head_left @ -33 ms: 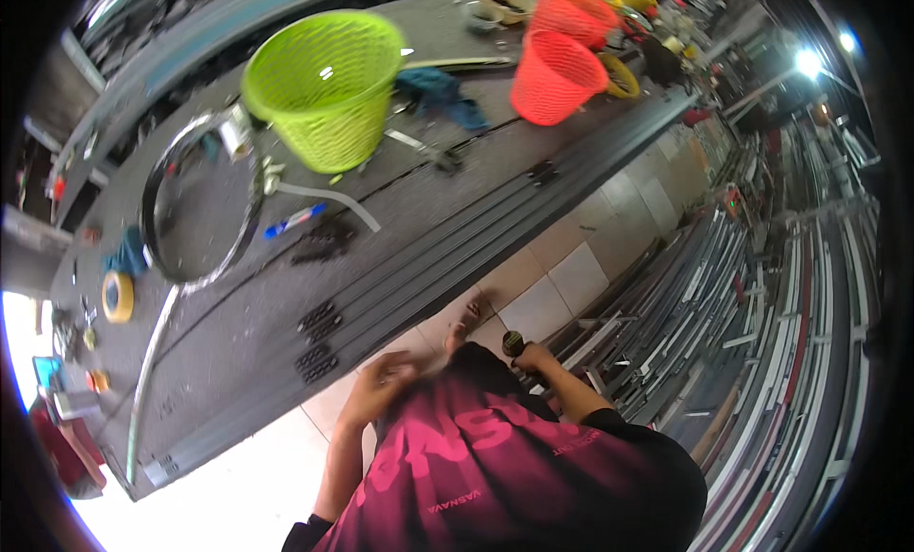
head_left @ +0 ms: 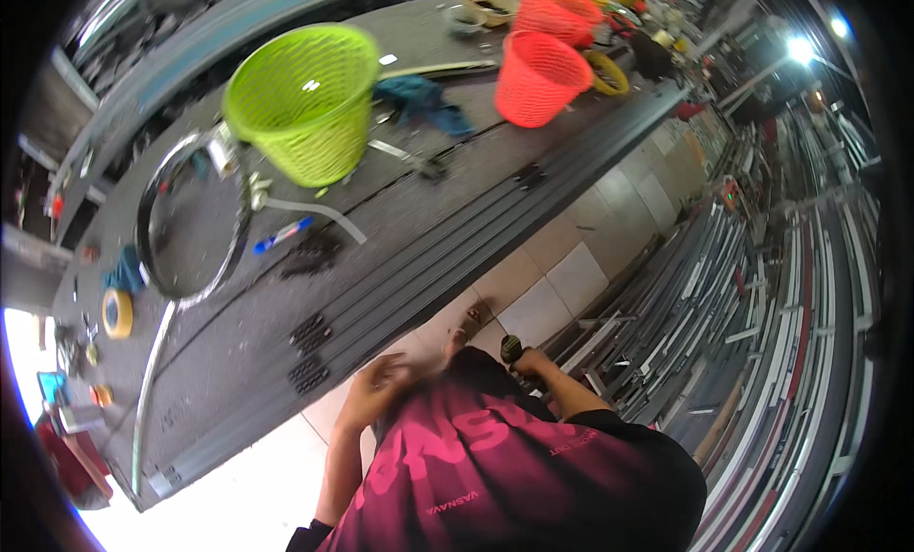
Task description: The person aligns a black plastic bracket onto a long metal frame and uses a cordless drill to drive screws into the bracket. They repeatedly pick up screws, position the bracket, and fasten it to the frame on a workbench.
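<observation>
My left hand (head_left: 377,384) hangs in front of my shirt, near the table's front edge. Its fingers are loosely bent and apart, partly blurred, and I see nothing in them. At my right side, my right hand (head_left: 529,364) is closed around a dark cordless drill (head_left: 511,346), whose rounded end with a yellow-green marking faces up. The rest of the drill is mostly hidden by the hand. Long dark grey metal profiles (head_left: 428,262) lie along the table edge nearest my left hand, with small black slotted pieces (head_left: 310,334) on them.
On the dark table (head_left: 224,362) stand a green basket (head_left: 309,124) and red baskets (head_left: 539,81). A hoop-shaped coil (head_left: 143,209), blue marker (head_left: 283,235), tape roll (head_left: 117,314) and blue cloth (head_left: 424,103) lie there too. Stacked metal bars (head_left: 724,295) fill the right side beyond the tiled floor (head_left: 562,276).
The view has shifted slightly, so the baskets and other table items appear a little further left and lower. Both hands stay nearly where they were, the right still around the cordless drill.
</observation>
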Motion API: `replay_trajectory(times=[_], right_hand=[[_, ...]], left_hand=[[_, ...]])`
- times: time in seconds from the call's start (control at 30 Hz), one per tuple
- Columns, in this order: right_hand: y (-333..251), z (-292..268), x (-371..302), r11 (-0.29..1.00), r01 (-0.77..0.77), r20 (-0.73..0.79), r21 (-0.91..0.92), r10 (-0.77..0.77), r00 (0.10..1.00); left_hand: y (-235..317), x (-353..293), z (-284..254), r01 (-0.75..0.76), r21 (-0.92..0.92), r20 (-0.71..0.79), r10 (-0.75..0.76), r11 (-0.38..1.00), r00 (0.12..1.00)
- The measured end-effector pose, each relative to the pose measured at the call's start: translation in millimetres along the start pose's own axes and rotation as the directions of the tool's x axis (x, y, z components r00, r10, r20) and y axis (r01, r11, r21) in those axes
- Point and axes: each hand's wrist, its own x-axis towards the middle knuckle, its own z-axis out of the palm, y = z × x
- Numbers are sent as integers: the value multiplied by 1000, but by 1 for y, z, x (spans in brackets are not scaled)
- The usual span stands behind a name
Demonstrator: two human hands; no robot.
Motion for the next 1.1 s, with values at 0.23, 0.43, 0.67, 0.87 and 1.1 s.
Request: replay_trajectory(times=[0.23, 0.43, 0.67, 0.87, 1.1], right_hand=[[138, 24, 140, 851, -53, 172, 523, -44, 984], [184, -9, 176, 751, -20, 67, 660, -33, 997], [211, -33, 179, 477, -232, 189, 848, 138, 972], [254, -27, 191, 264, -159, 147, 951, 63, 987], [305, -99, 171, 19, -163, 156, 986, 206, 966]], left_hand=[[104, 138, 110, 93, 102, 142, -107, 990, 984], [189, 279, 221, -274, 257, 342, 178, 927, 923], [304, 459, 325, -577, 409, 254, 519, 707, 816], [385, 644, 409, -656, 644, 144, 781, 393, 608], [442, 860, 443, -608, 752, 139, 840, 255, 524]])
